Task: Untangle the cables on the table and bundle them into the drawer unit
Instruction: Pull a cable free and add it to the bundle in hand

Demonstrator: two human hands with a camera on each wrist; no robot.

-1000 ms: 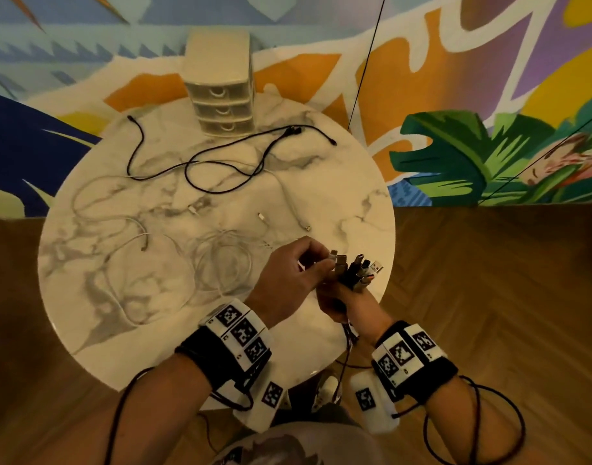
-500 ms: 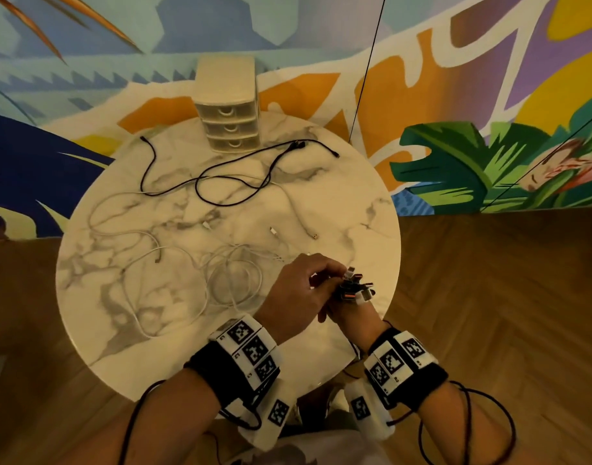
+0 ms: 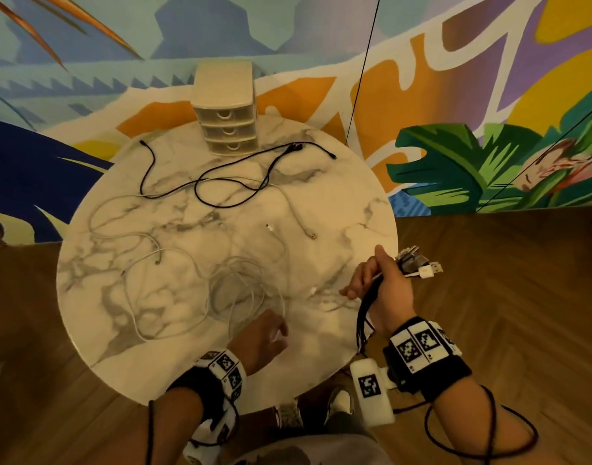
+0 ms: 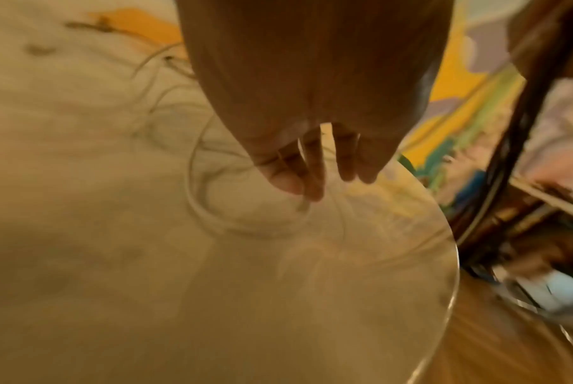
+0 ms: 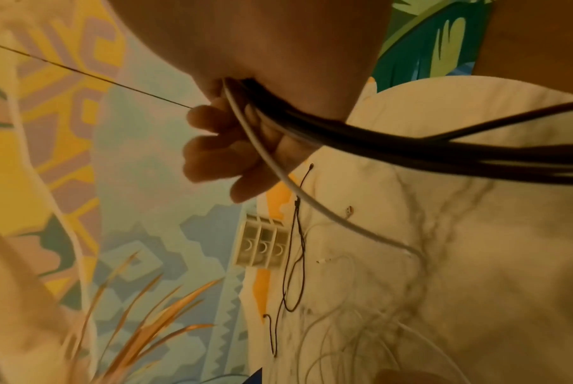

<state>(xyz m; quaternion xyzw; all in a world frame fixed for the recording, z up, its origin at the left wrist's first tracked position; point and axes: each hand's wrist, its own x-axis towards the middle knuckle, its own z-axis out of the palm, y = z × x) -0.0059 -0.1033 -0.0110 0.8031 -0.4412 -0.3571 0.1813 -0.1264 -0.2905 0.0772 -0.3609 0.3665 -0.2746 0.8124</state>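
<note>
My right hand [image 3: 383,283] grips a bundle of mostly black cables [image 3: 418,263] at the table's right edge. Their plugs stick out past my fist, and the cords [image 5: 410,148] trail down over the rim. My left hand [image 3: 267,337] is low over the near part of the marble table [image 3: 338,203]. Its straight fingertips [image 4: 311,181] touch a loose coil of white cables [image 3: 244,290]. A long black cable [image 3: 221,182] lies looped near the back. Behind it the cream drawer unit [image 3: 226,129] stands with its three drawers closed.
More white cables [image 3: 120,236] sprawl over the table's left half, and loose plug ends [image 3: 311,234] lie mid-table. A painted mural wall rises behind the table and wood floor [image 3: 506,297] surrounds it. A thin black line [image 3: 361,68] hangs by the drawer unit.
My left hand has let go of the plug ends and dropped to the white coil. My right hand has carried the bundle to the right, over the table's edge.
</note>
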